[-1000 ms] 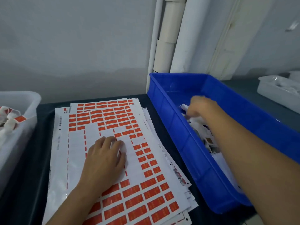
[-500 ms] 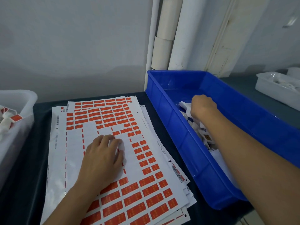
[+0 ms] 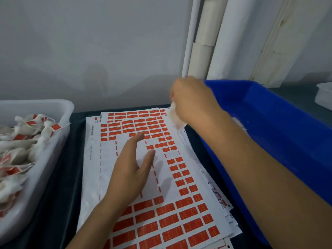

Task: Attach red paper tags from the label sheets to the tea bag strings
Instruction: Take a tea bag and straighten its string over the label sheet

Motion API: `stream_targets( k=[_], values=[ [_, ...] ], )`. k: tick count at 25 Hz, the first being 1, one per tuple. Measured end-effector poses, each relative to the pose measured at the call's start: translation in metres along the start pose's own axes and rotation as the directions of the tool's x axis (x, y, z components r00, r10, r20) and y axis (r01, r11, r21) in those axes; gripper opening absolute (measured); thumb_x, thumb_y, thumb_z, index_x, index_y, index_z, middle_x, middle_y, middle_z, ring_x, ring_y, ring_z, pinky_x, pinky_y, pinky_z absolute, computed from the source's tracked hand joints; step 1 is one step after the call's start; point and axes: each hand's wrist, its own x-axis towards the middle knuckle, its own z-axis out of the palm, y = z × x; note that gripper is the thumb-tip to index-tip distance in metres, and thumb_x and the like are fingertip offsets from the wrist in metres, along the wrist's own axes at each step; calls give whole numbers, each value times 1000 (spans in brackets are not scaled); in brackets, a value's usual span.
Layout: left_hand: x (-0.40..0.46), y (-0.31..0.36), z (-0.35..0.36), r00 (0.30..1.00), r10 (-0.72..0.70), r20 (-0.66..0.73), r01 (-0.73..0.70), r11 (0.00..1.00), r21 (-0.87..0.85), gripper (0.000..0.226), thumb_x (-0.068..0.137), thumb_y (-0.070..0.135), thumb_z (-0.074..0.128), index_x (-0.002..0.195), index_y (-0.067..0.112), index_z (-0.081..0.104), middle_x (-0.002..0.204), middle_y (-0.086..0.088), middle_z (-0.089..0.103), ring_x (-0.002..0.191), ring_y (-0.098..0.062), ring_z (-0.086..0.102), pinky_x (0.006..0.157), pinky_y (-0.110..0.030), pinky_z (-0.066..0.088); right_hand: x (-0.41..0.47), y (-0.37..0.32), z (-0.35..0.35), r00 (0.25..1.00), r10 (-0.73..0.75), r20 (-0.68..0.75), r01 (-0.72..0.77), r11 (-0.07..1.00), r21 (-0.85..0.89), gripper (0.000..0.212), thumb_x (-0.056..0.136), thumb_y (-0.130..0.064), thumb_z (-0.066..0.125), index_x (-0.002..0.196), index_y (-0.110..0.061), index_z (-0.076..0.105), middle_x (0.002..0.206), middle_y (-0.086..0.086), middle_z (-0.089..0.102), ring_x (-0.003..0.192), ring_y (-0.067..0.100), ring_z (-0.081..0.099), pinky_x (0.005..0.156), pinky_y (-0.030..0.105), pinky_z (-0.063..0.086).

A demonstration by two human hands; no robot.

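Tea bag [image 3: 177, 117] half-hidden in right hand [image 3: 193, 99]

Dark table [image 3: 59, 177] runs under everything. Blue bin [image 3: 287, 141] along right edge. White tub [image 3: 59, 112] at left edge. Another white tray [image 3: 323, 96] at far right, cut off. White pipes [image 3: 206, 36] upright against grey wall [image 3: 89, 42].

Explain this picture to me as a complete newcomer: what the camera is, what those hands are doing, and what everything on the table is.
No machine here: a head-worn camera looks down at a person's bare hands. The left hand is open, over the stack of white label sheets with red tags. The right hand pinches a white tea bag beside the blue plastic bin. At left, a white plastic tub holds tea bags that already carry red tags. All sit on a dark table.
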Motion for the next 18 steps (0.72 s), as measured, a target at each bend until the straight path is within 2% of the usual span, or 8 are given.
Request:
stream_targets(
  k=[2, 3, 5, 8, 10, 14, 17, 18],
  values=[
    [-1, -3, -7, 999, 10, 33, -7, 994, -113, 65, 93, 65, 55, 151, 58, 26, 160, 31, 32, 135, 8, 38, 106, -26, 39, -12, -26, 26, 972, -205, 112, 186, 969, 162, 17, 94, -15, 73, 111, -15, 73, 101, 3, 67, 84, 17, 65, 72, 28, 53],
    [-2, -6, -11, 998, 4, 55, 5, 985, -174, 63, 94, 62, 57, 151, 55, 30, 156, 33, 38, 132, 10, 45, 103, -20, 42, -20, -35, 42, 942, -308, 136, 269, 931, 246, 19, 93, -16, 73, 111, -20, 76, 101, 0, 68, 83, 15, 66, 68, 25, 52],
    [-3, -18, -19, 998, -26, 56, 38, 974, -224, 49, 95, 53, 63, 141, 47, 48, 135, 31, 60, 116, 8, 62, 85, -10, 55, -30, -47, 73, 881, -434, 188, 339, 857, 388, 17, 96, -17, 70, 110, -24, 77, 98, -6, 69, 84, 12, 66, 66, 19, 47],
    [0, -29, -20, 996, -84, 37, 91, 964, -251, 29, 97, 37, 68, 125, 41, 61, 111, 22, 72, 100, 7, 68, 72, -8, 55, -31, -44, 107, 915, -368, 165, 231, 813, 535, 9, 98, -26, 70, 102, -26, 77, 90, -9, 69, 81, 9, 65, 67, 18, 45],
    [1, -33, -19, 993, -114, 29, 118, 963, -241, 24, 98, 38, 66, 123, 37, 65, 103, 21, 73, 93, 4, 70, 66, -9, 54, -30, -42, 122, 955, -280, 96, 161, 765, 624, 10, 96, -36, 72, 99, -29, 78, 88, -14, 70, 79, 6, 67, 68, 16, 48],
    [4, -36, -16, 987, -160, 5, 157, 967, -199, 25, 97, 44, 67, 121, 38, 65, 102, 21, 73, 90, 8, 69, 67, -9, 55, -32, -41, 141, 978, -203, -41, 175, 700, 693, 10, 94, -41, 73, 98, -33, 78, 91, -22, 72, 81, 0, 68, 73, 13, 50],
    [3, -35, -15, 988, -155, -6, 151, 965, -213, 9, 96, 42, 70, 99, 34, 67, 87, 23, 72, 86, 5, 69, 63, -7, 52, -31, -40, 144, 982, -155, -111, 185, 643, 743, 6, 94, -40, 73, 90, -36, 76, 91, -23, 73, 85, -5, 67, 73, 12, 49],
    [2, -35, -15, 989, -143, -20, 136, 969, -204, 11, 96, 41, 70, 92, 31, 66, 85, 20, 71, 83, 1, 68, 62, -9, 53, -29, -39, 144, 982, -148, -114, 183, 627, 757, 7, 93, -40, 74, 88, -36, 75, 89, -23, 73, 87, -7, 65, 73, 13, 48]
  ],
)
